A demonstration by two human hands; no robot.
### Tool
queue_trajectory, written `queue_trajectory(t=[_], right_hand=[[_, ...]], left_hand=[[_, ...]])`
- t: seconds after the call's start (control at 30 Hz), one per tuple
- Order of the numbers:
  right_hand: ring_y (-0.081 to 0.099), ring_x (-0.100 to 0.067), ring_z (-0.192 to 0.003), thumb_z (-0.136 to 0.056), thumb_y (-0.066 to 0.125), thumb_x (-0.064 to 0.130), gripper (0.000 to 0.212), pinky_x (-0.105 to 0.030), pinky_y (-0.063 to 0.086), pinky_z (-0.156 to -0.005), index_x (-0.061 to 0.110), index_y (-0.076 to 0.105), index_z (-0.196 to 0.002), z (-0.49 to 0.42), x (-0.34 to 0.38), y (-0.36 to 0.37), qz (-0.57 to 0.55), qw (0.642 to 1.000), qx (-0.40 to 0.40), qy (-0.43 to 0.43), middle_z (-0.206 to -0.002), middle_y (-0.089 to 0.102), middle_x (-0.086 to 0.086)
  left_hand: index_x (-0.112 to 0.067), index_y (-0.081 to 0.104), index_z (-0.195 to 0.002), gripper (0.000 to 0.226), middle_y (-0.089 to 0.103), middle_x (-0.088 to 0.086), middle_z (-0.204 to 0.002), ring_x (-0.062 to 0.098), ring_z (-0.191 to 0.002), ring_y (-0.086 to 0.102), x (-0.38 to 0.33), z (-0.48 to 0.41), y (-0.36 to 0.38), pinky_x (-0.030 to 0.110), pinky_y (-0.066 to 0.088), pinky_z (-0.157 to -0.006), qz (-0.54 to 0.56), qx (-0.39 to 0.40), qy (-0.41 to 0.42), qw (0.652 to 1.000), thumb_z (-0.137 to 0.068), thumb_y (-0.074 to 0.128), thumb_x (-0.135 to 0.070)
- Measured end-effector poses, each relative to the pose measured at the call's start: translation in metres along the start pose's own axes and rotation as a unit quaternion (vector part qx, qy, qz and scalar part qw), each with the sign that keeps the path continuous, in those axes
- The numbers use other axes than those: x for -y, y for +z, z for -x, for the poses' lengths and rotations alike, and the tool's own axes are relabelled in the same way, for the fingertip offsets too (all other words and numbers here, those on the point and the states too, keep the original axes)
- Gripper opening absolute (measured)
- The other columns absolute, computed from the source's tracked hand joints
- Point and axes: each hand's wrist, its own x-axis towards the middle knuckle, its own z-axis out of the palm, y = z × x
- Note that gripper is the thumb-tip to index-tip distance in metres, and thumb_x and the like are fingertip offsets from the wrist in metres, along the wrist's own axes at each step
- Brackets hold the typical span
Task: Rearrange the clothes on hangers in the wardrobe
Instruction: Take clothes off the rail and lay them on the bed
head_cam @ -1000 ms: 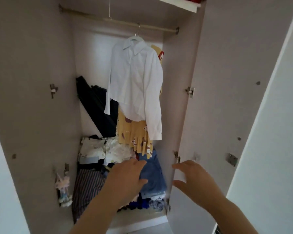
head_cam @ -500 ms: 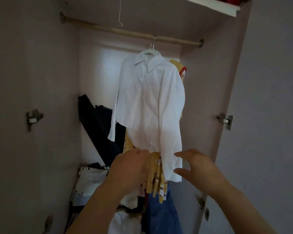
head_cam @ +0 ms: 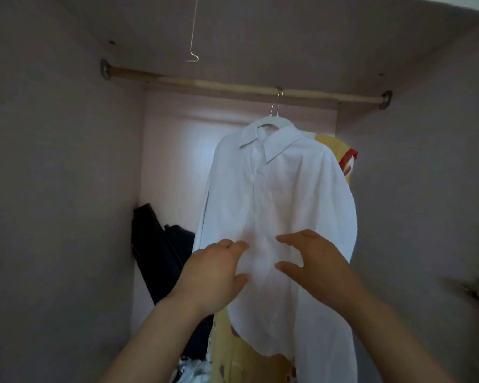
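While the wardrobe (head_cam: 53,161) is standing open, its rail (head_cam: 205,84) is carrying the white shirt (head_cam: 282,194) near the right end, and the shirt is covering most of a yellow garment (head_cam: 333,145) behind it. The left hand (head_cam: 213,275) and right hand (head_cam: 315,261) are hovering at the shirt's front, fingers spread and loose, grasping nothing. The step in hand is probably taking hold of the shirt; the next move is calling for a grip at the hanger (head_cam: 273,121), then a slide along the rail. Fingertip contact with the cloth is unclear, and whatever is holding up the yellow garment is hidden.
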Motion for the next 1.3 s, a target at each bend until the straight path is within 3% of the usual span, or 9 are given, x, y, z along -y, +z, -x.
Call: queue_trajectory(t=[0.33, 0.47, 0.77, 0.87, 0.93, 1.03, 1.17, 1.3], right_hand=[[0.044, -0.013, -0.119, -0.087, 0.06, 0.036, 0.048, -0.02, 0.03, -0.099, 0.028, 0.047, -0.133, -0.142, -0.042, 0.012, 0.039, 0.993, -0.084, -0.067, -0.129, 0.05, 0.003], [0.047, -0.021, -0.116, -0.088, 0.06, 0.029, 0.042, -0.027, 0.031, -0.097, 0.021, 0.054, -0.129, -0.197, -0.047, 0.003, 0.089, 0.977, -0.18, -0.07, -0.125, 0.055, -0.004], [0.043, -0.029, -0.119, -0.087, 0.057, 0.025, 0.047, -0.036, 0.031, -0.099, 0.015, 0.05, -0.132, -0.314, -0.056, -0.019, 0.158, 0.926, -0.343, -0.014, -0.13, 0.05, -0.01], [0.046, -0.032, -0.115, -0.088, 0.055, 0.029, 0.044, -0.038, 0.034, -0.092, 0.015, 0.048, -0.13, -0.332, -0.07, -0.019, 0.195, 0.919, -0.343, 0.02, -0.127, 0.052, -0.01], [0.051, -0.033, -0.107, -0.09, 0.054, 0.03, 0.039, -0.037, 0.039, -0.078, 0.014, 0.05, -0.126, -0.342, -0.082, -0.019, 0.241, 0.912, -0.329, 0.032, -0.122, 0.055, -0.009], [0.057, -0.033, -0.097, -0.093, 0.05, 0.031, 0.036, -0.031, 0.033, -0.061, 0.018, 0.05, -0.126, -0.352, -0.099, -0.02, 0.258, 0.91, -0.325, 0.025, -0.114, 0.059, -0.006], [0.057, -0.032, -0.098, -0.093, 0.05, 0.032, 0.039, -0.03, 0.03, -0.063, 0.024, 0.048, -0.131, -0.366, -0.103, -0.032, 0.202, 0.912, -0.358, -0.002, -0.108, 0.062, -0.009], [0.056, -0.035, -0.096, -0.092, 0.052, 0.028, 0.031, -0.033, 0.038, -0.065, 0.02, 0.057, -0.122, -0.363, -0.092, -0.035, 0.186, 0.9, -0.393, -0.016, -0.106, 0.062, -0.012]], left_hand=[[-0.032, 0.029, -0.141, 0.056, 0.043, -0.008, -0.138, 0.012, -0.119, 0.046, 0.051, -0.123, 0.015, 0.026, 0.04, -0.096, 0.013, -0.072, -0.006, 0.997, -0.091, 0.047, -0.049], [-0.032, 0.029, -0.141, 0.056, 0.044, -0.008, -0.138, 0.011, -0.119, 0.046, 0.072, -0.169, 0.021, 0.025, 0.039, -0.096, 0.032, -0.109, 0.013, 0.993, -0.091, 0.049, -0.046], [-0.032, 0.032, -0.14, 0.057, 0.039, -0.007, -0.142, 0.013, -0.127, 0.039, 0.109, -0.263, 0.018, 0.029, 0.033, -0.1, 0.083, -0.174, 0.041, 0.98, -0.089, 0.052, -0.047], [-0.03, 0.034, -0.14, 0.056, 0.039, -0.006, -0.142, 0.013, -0.128, 0.037, 0.112, -0.281, 0.019, 0.028, 0.031, -0.101, 0.091, -0.194, 0.047, 0.976, -0.089, 0.052, -0.046], [-0.029, 0.034, -0.139, 0.055, 0.039, -0.006, -0.141, 0.013, -0.128, 0.035, 0.115, -0.292, 0.02, 0.028, 0.029, -0.102, 0.09, -0.211, 0.053, 0.972, -0.089, 0.052, -0.046], [-0.03, 0.034, -0.14, 0.055, 0.036, -0.007, -0.143, 0.012, -0.13, 0.032, 0.118, -0.303, 0.019, 0.027, 0.025, -0.104, 0.079, -0.229, 0.06, 0.968, -0.09, 0.05, -0.046], [-0.027, 0.036, -0.139, 0.055, 0.038, -0.005, -0.142, 0.013, -0.13, 0.032, 0.12, -0.313, 0.006, 0.028, 0.026, -0.105, 0.061, -0.281, 0.059, 0.956, -0.089, 0.052, -0.045], [-0.022, 0.046, -0.133, 0.051, 0.049, 0.0, -0.133, 0.018, -0.123, 0.04, 0.114, -0.317, -0.014, 0.027, 0.029, -0.098, 0.068, -0.37, 0.066, 0.924, -0.087, 0.059, -0.037]])
